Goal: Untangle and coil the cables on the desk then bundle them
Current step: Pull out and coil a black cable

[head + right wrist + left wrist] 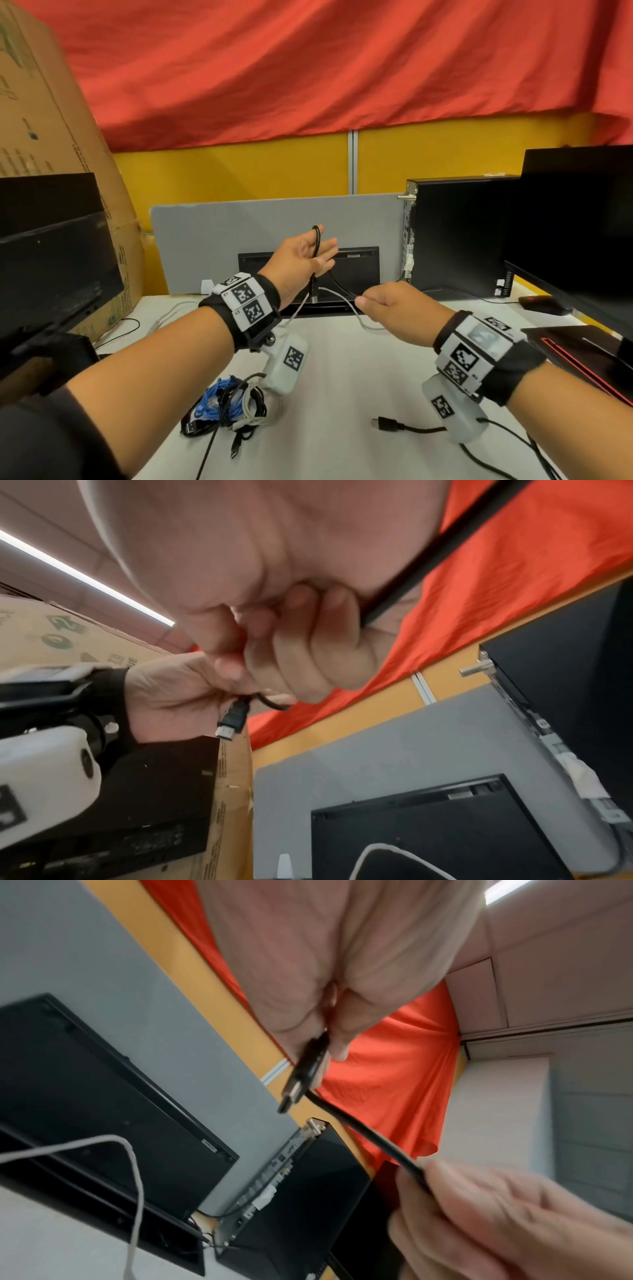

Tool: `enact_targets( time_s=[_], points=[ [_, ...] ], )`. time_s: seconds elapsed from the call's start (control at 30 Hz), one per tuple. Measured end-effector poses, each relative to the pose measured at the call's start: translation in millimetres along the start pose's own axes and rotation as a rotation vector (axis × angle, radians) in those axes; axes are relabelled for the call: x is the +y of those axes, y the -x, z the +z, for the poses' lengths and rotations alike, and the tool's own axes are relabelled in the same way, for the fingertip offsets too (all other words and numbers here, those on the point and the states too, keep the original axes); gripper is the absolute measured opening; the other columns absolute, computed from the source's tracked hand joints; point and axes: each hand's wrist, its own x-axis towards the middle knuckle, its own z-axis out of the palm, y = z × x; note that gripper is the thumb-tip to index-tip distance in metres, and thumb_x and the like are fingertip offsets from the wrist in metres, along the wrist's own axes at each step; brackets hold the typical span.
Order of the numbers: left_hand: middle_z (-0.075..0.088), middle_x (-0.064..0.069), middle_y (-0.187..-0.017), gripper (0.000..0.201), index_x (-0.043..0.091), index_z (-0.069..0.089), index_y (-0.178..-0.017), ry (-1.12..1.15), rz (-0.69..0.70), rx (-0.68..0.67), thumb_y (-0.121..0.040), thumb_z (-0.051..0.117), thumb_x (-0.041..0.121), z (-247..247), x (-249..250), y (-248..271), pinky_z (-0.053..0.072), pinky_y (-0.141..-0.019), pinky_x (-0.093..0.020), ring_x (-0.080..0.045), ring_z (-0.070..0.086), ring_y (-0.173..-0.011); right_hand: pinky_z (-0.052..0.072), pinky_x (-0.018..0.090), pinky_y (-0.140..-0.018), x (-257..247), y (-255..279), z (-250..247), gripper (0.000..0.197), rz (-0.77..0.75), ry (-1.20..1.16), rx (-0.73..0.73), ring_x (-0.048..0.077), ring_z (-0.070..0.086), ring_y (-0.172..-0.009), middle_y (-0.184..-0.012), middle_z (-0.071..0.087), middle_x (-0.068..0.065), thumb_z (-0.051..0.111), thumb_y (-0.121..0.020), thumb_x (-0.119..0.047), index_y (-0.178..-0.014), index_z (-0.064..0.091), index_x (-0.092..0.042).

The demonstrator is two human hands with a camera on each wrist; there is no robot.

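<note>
Left hand (301, 260) raised over desk (342, 370), thumb pinching black cable (317, 246) across palm, other fingers loose; plug (301, 1074) hanging below. Right hand (394, 305) fisted around same cable further along, span between hands. Cable's other plug (387, 425) flat on desk. Tangled bundle (226, 404) near left forearm. White cable (346, 305) by monitor (342, 274).
</note>
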Motion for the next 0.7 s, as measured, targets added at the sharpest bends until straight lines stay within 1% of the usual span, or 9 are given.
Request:
enact_targets(
  time_s=[0.13, 0.23, 0.33, 0.4, 0.47, 0.53, 0.57, 0.63, 0.7],
  points=[
    [0.053, -0.009, -0.141, 0.066, 0.011, 0.024, -0.151, -0.122, 0.015, -0.051, -0.093, 0.037, -0.019, 12.7, -3.6, 2.3, 0.034, -0.114, -0.036, -0.017, 0.048, -0.133, 0.029, 0.019, -0.05, -19.3, 2.4, -11.5, 0.045, -0.049, -0.019, -0.051, 0.003, 0.034, -0.043, -0.052, 0.036, -0.009, 0.046, -0.1, -0.032, -0.057, 0.039, -0.018],
    [0.057, -0.012, -0.136, 0.063, 0.009, 0.024, -0.151, -0.192, -0.013, -0.135, -0.095, 0.036, -0.017, 20.8, -2.3, 5.1, 0.034, -0.114, -0.036, -0.018, 0.052, -0.13, 0.03, 0.013, -0.048, -27.4, 3.4, -26.5, 0.039, -0.075, -0.157, -0.006, 0.001, 0.036, -0.041, -0.043, 0.043, -0.015, 0.049, -0.099, -0.022, -0.061, 0.046, -0.011],
    [0.066, -0.017, -0.12, 0.055, 0.006, 0.035, -0.147, -0.255, -0.067, -0.258, -0.096, 0.041, -0.012, 18.7, 3.0, 10.9, 0.042, -0.108, -0.037, -0.024, 0.066, -0.109, 0.03, 0.01, -0.044, -24.6, 3.4, -42.9, 0.036, -0.061, -0.228, 0.044, 0.001, 0.037, -0.038, -0.041, 0.044, -0.015, 0.051, -0.099, -0.021, -0.065, 0.053, -0.008],
    [0.069, -0.025, -0.108, 0.044, 0.005, 0.05, -0.137, -0.231, -0.108, -0.372, -0.096, 0.039, -0.009, 16.2, 6.2, 16.4, 0.052, -0.093, -0.036, -0.028, 0.07, -0.083, 0.031, 0.01, -0.046, -19.8, 1.5, -50.1, 0.035, -0.066, -0.26, 0.089, 0.0, 0.041, -0.04, -0.043, 0.046, -0.012, 0.056, -0.097, -0.021, -0.063, 0.055, -0.011],
    [0.07, -0.027, -0.089, 0.043, 0.003, 0.059, -0.125, -0.172, -0.14, -0.395, -0.094, 0.032, -0.009, 15.1, 6.0, 21.5, 0.052, -0.083, -0.035, -0.022, 0.058, -0.057, 0.036, 0.019, -0.051, -17.3, -1.7, -54.2, 0.032, -0.08, -0.247, 0.127, 0.005, 0.042, -0.046, -0.051, 0.051, -0.003, 0.063, -0.092, -0.027, -0.063, 0.061, -0.014],
    [0.064, -0.023, -0.067, 0.049, 0.0, 0.059, -0.124, -0.099, -0.173, -0.372, -0.089, 0.025, -0.008, 15.1, 2.8, 24.2, 0.048, -0.098, -0.044, -0.02, 0.043, -0.047, 0.039, 0.026, -0.053, -14.9, -4.8, -55.6, 0.027, -0.086, -0.251, 0.196, 0.013, 0.042, -0.051, -0.058, 0.052, 0.01, 0.071, -0.084, -0.034, -0.065, 0.066, -0.015],
    [0.058, -0.019, -0.059, 0.05, -0.002, 0.058, -0.124, -0.066, -0.188, -0.367, -0.088, 0.024, -0.005, 15.4, 1.0, 24.7, 0.045, -0.104, -0.046, -0.02, 0.038, -0.046, 0.039, 0.026, -0.053, -13.2, -6.5, -55.6, 0.026, -0.088, -0.248, 0.245, 0.012, 0.041, -0.051, -0.058, 0.053, 0.013, 0.074, -0.08, -0.037, -0.065, 0.068, -0.016],
    [0.045, -0.012, -0.052, 0.049, -0.006, 0.058, -0.124, -0.014, -0.21, -0.359, -0.091, 0.023, 0.004, 16.2, -1.6, 25.1, 0.045, -0.104, -0.051, -0.019, 0.029, -0.046, 0.042, 0.024, -0.052, -10.8, -9.6, -52.4, 0.025, -0.084, -0.229, 0.333, 0.007, 0.044, -0.05, -0.06, 0.06, 0.011, 0.075, -0.077, -0.04, -0.067, 0.071, -0.018],
    [0.038, -0.006, -0.047, 0.044, -0.007, 0.058, -0.124, 0.046, -0.23, -0.351, -0.098, 0.027, 0.012, 17.5, -2.9, 24.7, 0.047, -0.1, -0.054, -0.016, 0.027, -0.043, 0.051, 0.029, -0.06, -8.0, -12.8, -46.2, 0.018, -0.065, -0.264, 0.375, 0.012, 0.055, -0.057, -0.066, 0.067, 0.005, 0.072, -0.082, -0.036, -0.071, 0.074, -0.022]
  ],
)
